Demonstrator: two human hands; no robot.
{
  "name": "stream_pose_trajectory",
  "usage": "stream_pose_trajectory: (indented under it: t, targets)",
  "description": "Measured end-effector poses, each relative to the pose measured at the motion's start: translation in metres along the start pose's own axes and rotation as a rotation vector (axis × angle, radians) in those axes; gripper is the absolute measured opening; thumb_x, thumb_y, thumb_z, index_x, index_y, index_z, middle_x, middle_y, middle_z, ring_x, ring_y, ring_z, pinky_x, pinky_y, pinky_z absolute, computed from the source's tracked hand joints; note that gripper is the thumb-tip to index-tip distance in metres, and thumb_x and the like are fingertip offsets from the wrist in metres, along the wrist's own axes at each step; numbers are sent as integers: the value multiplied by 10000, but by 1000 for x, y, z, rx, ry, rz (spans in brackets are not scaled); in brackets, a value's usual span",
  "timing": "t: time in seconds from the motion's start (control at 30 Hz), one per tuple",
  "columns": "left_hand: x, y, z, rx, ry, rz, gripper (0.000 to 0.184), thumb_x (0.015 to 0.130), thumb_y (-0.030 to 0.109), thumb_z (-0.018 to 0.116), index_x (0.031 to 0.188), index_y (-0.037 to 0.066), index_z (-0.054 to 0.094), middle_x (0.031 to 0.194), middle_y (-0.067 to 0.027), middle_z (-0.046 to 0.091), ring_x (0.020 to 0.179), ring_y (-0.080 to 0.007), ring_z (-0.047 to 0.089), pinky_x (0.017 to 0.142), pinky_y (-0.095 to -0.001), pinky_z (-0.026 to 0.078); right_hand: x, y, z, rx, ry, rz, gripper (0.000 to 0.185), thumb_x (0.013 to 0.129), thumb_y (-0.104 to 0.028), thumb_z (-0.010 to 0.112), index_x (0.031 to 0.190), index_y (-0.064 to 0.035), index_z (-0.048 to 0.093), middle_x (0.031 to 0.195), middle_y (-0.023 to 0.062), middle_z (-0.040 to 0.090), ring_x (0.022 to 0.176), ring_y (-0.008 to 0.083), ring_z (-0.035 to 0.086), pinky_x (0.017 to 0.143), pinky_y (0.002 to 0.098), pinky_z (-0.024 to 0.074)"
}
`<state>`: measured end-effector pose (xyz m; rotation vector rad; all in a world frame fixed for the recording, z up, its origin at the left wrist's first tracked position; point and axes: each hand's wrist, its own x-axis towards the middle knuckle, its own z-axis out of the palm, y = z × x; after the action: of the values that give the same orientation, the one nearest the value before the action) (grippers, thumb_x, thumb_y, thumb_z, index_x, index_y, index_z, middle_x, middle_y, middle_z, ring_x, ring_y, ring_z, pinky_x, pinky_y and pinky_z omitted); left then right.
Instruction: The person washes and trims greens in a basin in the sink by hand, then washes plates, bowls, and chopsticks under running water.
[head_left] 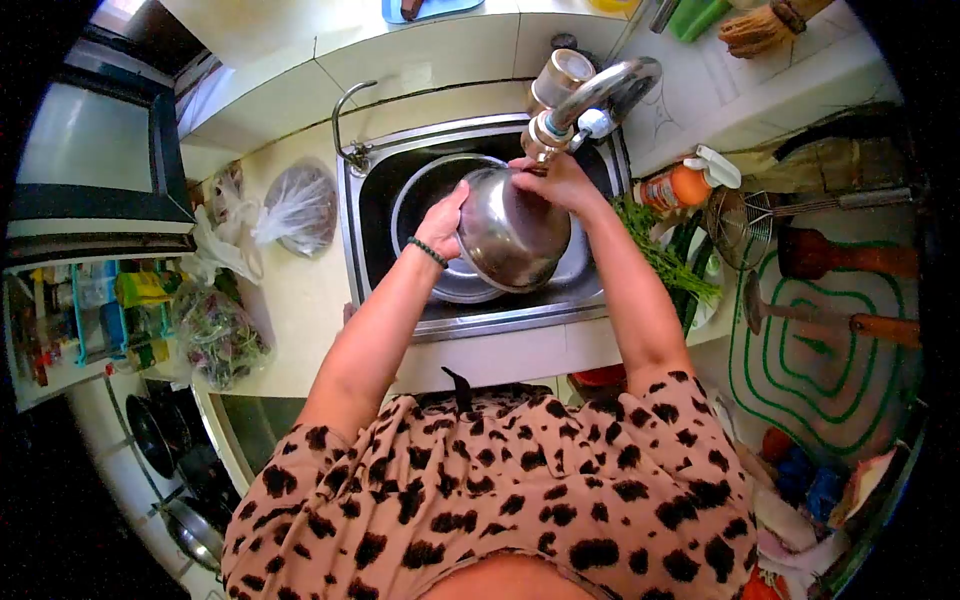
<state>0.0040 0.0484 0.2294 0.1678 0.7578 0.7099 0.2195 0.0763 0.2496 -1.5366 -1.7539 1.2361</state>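
Note:
A shiny steel bowl (pixel 512 240) is tilted over the sink (pixel 470 326), its rounded outside turned toward me. My left hand (pixel 441 222) grips its left edge, thumb on the outer wall. Near the top, my right hand (pixel 560 184) holds the rim just below the faucet (pixel 612 88). Both hands are closed on the bowl, with some fingers hidden behind it. Underneath lies a larger metal basin (pixel 408 205) inside the sink. The bowl's inside is hidden, and I cannot tell whether water is running.
Plastic bags (pixel 300 205) sit on the left counter, with a bag of leafy vegetables (pixel 222 335) nearer me. A thin curved tap (pixel 343 120) rises at the sink's back left. On the right are green herbs (pixel 655 250), an orange spray bottle (pixel 675 187) and a wire strainer (pixel 740 225).

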Motion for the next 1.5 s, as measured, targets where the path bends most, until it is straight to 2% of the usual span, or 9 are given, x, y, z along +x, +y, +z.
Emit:
stream_pose_trajectory:
  t: [0.1, 0.7, 0.77, 0.9, 0.97, 1.23, 1.33, 1.43, 1.5]
  targets:
    - [9, 0, 0, -4, 2, -4, 357, 947, 325, 376, 1113, 39, 511, 1060, -109, 594, 934, -235, 589, 870, -415, 462, -2, -5, -1, 17, 83, -47, 259, 748, -98, 613, 983, 6, 584, 958, 71, 651, 877, 173, 607, 795, 296, 468]
    - [16, 8, 3, -23, -14, -44, 372, 943, 322, 392, 1094, 8, 523, 1031, -125, 604, 920, -236, 594, 860, -396, 471, 2, 4, 9, 251, 155, -182, 188, 770, -95, 580, 946, -29, 597, 962, 103, 646, 891, 215, 609, 802, 335, 466]
    - [19, 9, 5, 12, 10, -38, 371, 945, 326, 384, 1090, 15, 524, 1036, -112, 601, 905, -229, 597, 838, -397, 480, 6, 0, 20, -263, 201, 16, 202, 826, -166, 504, 981, -70, 591, 1022, 119, 626, 931, 280, 593, 822, 379, 453]
    - [0, 15, 26, 90, 32, 44, 356, 947, 320, 383, 1091, 27, 524, 996, -79, 601, 885, -203, 593, 818, -366, 481, -21, -43, 34, -297, 347, -135, 240, 861, -217, 432, 1015, -103, 578, 1013, 122, 606, 966, 318, 553, 860, 370, 409]
    - [-8, 13, 28, 153, 42, 75, 354, 947, 317, 383, 1096, 27, 519, 1000, -76, 599, 889, -198, 591, 821, -362, 479, -28, -44, 39, -278, 514, -496, 247, 868, -224, 409, 996, -114, 588, 962, 124, 606, 937, 305, 558, 851, 359, 403]
    - [-12, -8, 5, 47, 79, 205, 395, 943, 338, 382, 1141, 8, 476, 1081, -117, 565, 946, -232, 575, 840, -403, 479, 12, 38, 23, -186, 78, 25, 419, 899, -322, 334, 989, -38, 629, 975, 168, 611, 990, 316, 547, 859, 391, 400]
    - [-13, 0, -1, -47, 67, 189, 393, 942, 360, 376, 1163, 49, 466, 1116, -111, 551, 984, -256, 560, 860, -454, 467, 2, 58, 34, -118, 172, 238, 385, 893, -308, 381, 1001, -28, 624, 1019, 209, 592, 1038, 332, 524, 884, 396, 390]
    - [2, -5, 0, -111, 10, 243, 396, 940, 375, 376, 1141, 53, 489, 1079, -107, 565, 974, -250, 561, 831, -442, 478, -33, -2, 66, -109, 755, 148, 367, 879, -298, 425, 1017, -13, 610, 1051, 228, 576, 1071, 347, 497, 905, 393, 383]
    - [9, -12, -3, 25, 36, 230, 391, 938, 379, 383, 1118, 54, 506, 1062, -101, 571, 971, -238, 561, 816, -426, 481, -38, -31, 63, -685, 806, -37, 363, 865, -313, 445, 1054, -41, 595, 1076, 181, 583, 1084, 342, 487, 915, 381, 382]
